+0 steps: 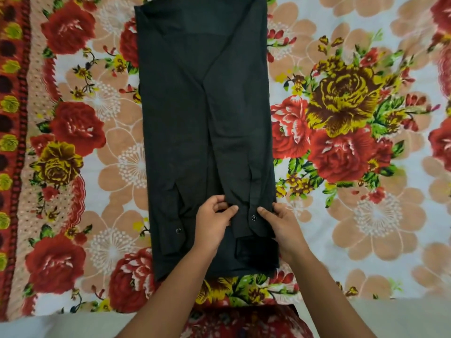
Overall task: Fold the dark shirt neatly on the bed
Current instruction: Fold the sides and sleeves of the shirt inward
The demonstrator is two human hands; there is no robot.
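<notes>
The dark shirt (195, 123) lies on the bed as a long narrow strip, its sides folded in and both sleeves laid down its length. The two cuffs, each with a small button, sit near the front end. My left hand (214, 223) pinches the inner edge of the right sleeve cuff (246, 223), thumb on top. On the cuff's outer edge, my right hand (280, 225) grips the cloth beside the button. The left sleeve's cuff (178, 230) lies flat and untouched.
A floral bedsheet (341, 132) with red and yellow roses covers the bed on both sides of the shirt. Its red patterned border (12, 142) runs along the left. The bed's front edge (380, 300) lies just below the shirt's hem.
</notes>
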